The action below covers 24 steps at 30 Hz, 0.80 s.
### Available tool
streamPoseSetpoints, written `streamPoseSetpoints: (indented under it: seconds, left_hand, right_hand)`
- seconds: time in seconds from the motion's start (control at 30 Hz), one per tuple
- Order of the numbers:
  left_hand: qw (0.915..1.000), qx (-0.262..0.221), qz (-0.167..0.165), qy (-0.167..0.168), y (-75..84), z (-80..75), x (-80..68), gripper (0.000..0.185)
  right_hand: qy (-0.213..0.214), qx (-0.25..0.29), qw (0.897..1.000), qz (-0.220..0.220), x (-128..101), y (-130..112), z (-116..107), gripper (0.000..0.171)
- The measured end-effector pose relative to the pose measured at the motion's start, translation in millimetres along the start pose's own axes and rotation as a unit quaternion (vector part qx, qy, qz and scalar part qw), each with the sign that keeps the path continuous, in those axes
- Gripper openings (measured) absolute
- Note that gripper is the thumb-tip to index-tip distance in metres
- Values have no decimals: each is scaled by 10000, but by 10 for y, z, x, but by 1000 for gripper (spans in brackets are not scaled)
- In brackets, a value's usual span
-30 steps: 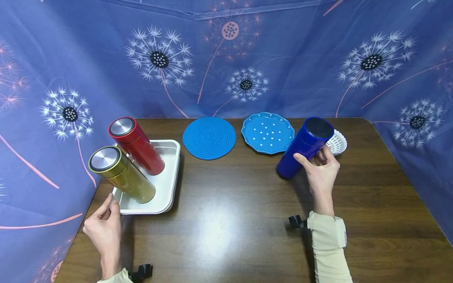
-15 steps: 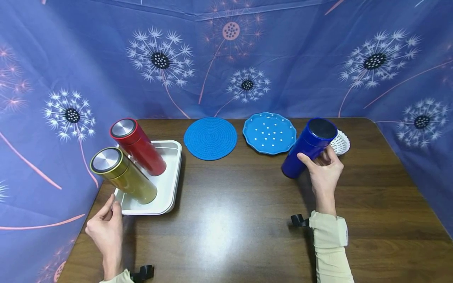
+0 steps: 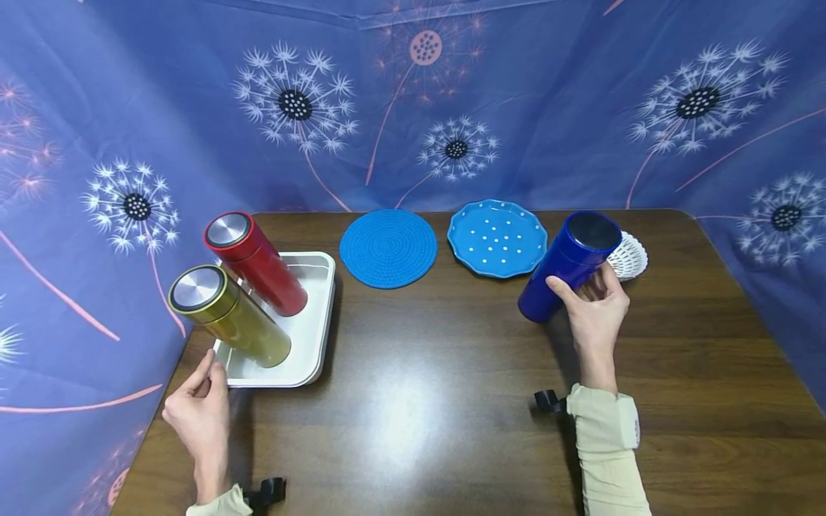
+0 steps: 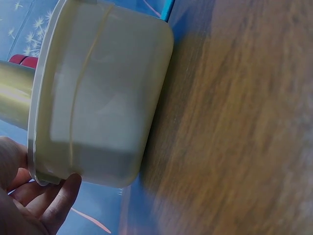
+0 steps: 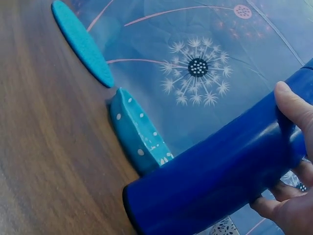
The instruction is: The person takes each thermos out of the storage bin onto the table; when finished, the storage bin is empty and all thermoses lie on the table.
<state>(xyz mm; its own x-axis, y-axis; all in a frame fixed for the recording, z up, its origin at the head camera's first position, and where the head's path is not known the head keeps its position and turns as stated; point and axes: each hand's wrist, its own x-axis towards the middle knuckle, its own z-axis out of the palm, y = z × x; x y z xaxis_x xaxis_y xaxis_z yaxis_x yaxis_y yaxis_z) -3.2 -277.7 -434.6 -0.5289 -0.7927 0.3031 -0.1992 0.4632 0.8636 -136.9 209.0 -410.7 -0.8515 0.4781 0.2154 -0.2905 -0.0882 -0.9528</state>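
My right hand grips a dark blue flask round its upper half, thumb on the near side; its base is down at the wooden table. The right wrist view shows the thumb and curled fingers around the blue flask. My left hand pinches the near left corner of a white tray. In the tray stand a gold flask and a red flask, both with steel lids. In the left wrist view my fingers lie against the tray corner.
A round blue woven mat and a blue dotted plate lie at the back of the table. A small white basket sits behind the blue flask. Blue dandelion-print cloth walls close in the back and both sides.
Only the head view has drifted slightly. Both hands keep their holds, and the flasks and tray stay where they were.
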Motion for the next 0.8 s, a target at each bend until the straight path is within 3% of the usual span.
streamPoseSetpoints:
  seconds: [0.27, 0.37, 0.53, 0.7, 0.8]
  left_hand:
    - [9996, 63, 209, 162, -55, -110, 36, 21]
    - [9996, -7, 237, 158, -64, -139, 51, 21]
    - [9991, -59, 368, 210, -73, -168, 81, 20]
    - [9988, 13, 429, 247, -82, -130, 110, 20]
    - [9989, -18, 427, 179, -89, -68, 129, 21]
  right_hand:
    - [-197, -628, 9978, -96, -53, 47, 133, 75]
    - [-201, -608, 9976, -250, -100, 41, 165, 79]
    - [184, -550, 9955, -754, -262, -3, 193, 77]
    - [774, -450, 9854, -1451, -446, 13, 181, 61]
    - [744, -252, 9799, -1833, -589, -66, 251, 48]
